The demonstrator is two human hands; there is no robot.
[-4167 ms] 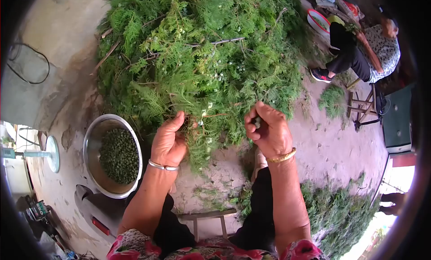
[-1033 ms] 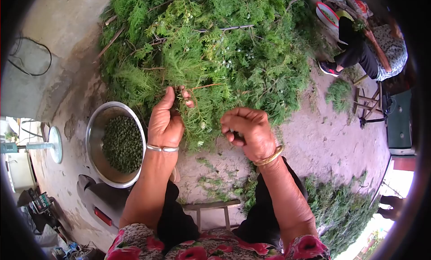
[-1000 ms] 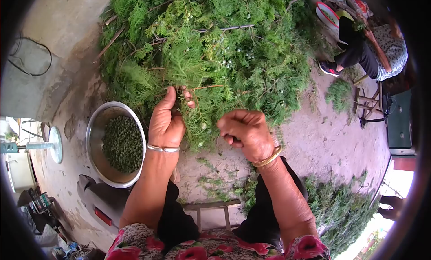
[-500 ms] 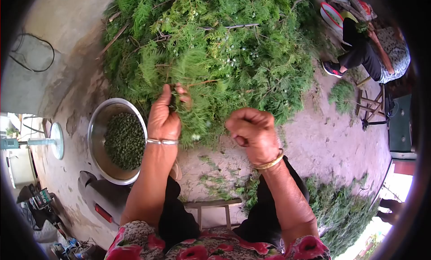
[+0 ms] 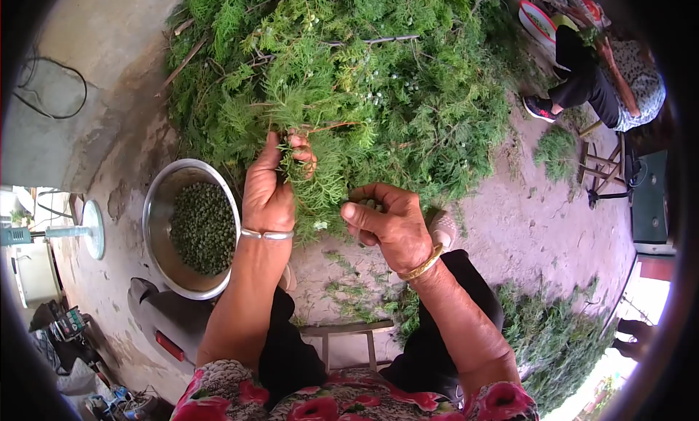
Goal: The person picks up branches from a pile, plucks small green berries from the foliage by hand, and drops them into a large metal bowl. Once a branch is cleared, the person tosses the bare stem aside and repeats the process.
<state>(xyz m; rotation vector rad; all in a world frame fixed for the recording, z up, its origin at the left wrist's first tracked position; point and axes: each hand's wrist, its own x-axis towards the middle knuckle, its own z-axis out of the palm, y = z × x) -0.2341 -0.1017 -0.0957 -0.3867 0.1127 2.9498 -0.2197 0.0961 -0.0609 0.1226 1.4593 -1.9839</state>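
My left hand [image 5: 268, 195], with a silver bangle at the wrist, is closed around the stem of a feathery cypress sprig [image 5: 324, 181]. Its leafy end hangs toward my right hand [image 5: 397, 228], which wears a gold-coloured bangle. Small green seed cones [image 5: 372, 203] show inside the curled fingers of that hand, while thumb and forefinger meet at the sprig's edge. A pale cone [image 5: 320, 225] is at the lower tip of the foliage. To the left of my forearm stands a metal basin [image 5: 152, 239] holding a heap of green cones [image 5: 200, 228].
A large pile of cypress branches [image 5: 429, 93] lies in front of me, with more cut greenery [image 5: 553, 341] behind at right. Another person [image 5: 633, 82] sits at upper right near a red-rimmed basin [image 5: 537, 21]. A wooden stool [image 5: 604, 166] and a fan [image 5: 93, 229] stand farther out.
My right hand has moved left and slightly down to the sprig, and cones now show in its fingers. The sprig, blurred before, hangs steadier in my left hand.
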